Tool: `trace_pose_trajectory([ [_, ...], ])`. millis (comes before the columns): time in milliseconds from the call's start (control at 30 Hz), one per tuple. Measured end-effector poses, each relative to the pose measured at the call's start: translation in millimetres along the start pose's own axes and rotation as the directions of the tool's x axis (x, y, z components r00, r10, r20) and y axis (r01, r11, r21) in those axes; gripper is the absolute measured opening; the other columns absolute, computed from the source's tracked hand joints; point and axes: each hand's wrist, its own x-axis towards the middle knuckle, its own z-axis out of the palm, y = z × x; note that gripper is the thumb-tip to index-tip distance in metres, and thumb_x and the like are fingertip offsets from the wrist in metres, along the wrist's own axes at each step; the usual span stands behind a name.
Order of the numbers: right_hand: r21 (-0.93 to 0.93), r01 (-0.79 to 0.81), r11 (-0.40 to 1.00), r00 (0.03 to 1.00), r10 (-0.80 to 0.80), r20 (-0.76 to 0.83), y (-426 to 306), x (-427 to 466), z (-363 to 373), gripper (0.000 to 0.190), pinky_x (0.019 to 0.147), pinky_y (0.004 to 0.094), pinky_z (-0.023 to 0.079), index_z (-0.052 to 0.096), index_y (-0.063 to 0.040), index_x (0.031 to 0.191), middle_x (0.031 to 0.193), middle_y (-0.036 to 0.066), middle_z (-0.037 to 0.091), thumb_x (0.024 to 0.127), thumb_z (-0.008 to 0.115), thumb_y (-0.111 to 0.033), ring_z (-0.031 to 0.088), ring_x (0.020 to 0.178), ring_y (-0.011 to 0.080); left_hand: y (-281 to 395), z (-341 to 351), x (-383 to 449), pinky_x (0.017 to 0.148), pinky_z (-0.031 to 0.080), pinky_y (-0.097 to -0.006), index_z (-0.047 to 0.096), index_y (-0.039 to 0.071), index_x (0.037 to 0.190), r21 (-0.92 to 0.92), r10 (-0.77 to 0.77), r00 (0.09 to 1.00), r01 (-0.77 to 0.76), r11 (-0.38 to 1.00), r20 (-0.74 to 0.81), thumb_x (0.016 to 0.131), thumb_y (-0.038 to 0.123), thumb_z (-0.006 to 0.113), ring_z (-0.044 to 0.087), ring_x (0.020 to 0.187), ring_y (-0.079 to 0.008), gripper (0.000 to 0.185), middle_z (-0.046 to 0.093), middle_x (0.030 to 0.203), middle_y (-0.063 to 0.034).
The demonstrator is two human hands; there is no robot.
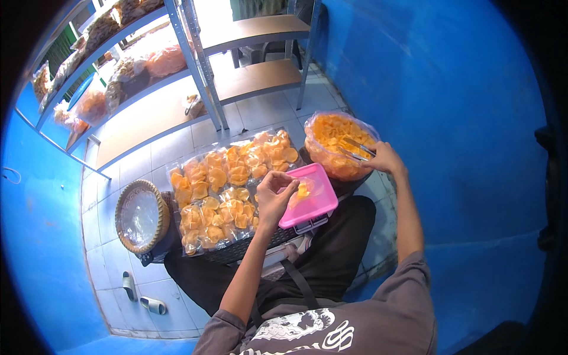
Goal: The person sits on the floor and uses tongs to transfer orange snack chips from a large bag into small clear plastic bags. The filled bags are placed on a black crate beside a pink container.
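Note:
My left hand (276,195) pinches the edge of a clear plastic bag (309,187) with a few orange chips in it, over a pink plastic tray (326,198). The tray rests on a kitchen scale (311,224). To the right, my right hand (385,158) holds metal tongs (358,146), their tips over the chips in a large plastic bag of orange chips (335,133). Whether the tongs grip a chip cannot be told. Left of the tray lie several filled clear bags of chips (230,171) in rows.
A round woven basket (164,217) with clear plastic inside stands at the left. Metal shelving (151,137) with bagged snacks rises beyond the chips. Slippers (153,305) lie on the tiled floor. A blue wall (443,124) stands close on the right.

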Motion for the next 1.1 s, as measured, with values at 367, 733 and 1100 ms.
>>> trace_pose_trajectory([
  [367,0.072,0.135,0.988,0.974,-0.146,0.176,0,13,8,0.052,0.073,0.0388,0.052,0.079,-0.007,0.112,0.078,0.012,0.072,0.071,0.087,-0.037,0.067,0.075,0.0193,0,4,-5,0.082,0.061,-0.0292,0.063,0.0,0.1,-0.009,-0.001,1.0,0.001,1.0,0.019,0.094,0.001,0.077,0.072,0.091,-0.0139,0.015,0.073,0.096,-0.0088],
  [733,-0.081,-0.054,0.995,0.998,0.051,-0.043,-21,8,3,0.046,0.085,0.0454,0.059,0.081,-0.008,0.108,0.098,0.019,0.078,0.073,0.085,-0.037,0.075,0.093,0.0328,0,-4,-6,0.083,0.062,-0.0286,0.063,0.001,0.101,-0.009,-0.021,0.999,0.021,1.0,0.028,0.095,0.002,0.077,0.072,0.091,-0.0136,0.015,0.073,0.098,-0.0082],
  [1100,-0.061,0.013,0.998,1.0,-0.012,0.017,-11,14,-5,0.044,0.077,0.0423,0.057,0.08,-0.007,0.102,0.087,0.016,0.076,0.075,0.086,-0.041,0.073,0.082,0.0286,2,-3,-7,0.082,0.061,-0.0281,0.063,0.002,0.1,-0.013,-0.014,0.999,0.014,1.0,0.033,0.095,0.001,0.076,0.072,0.091,-0.013,0.014,0.073,0.097,-0.0076],
])
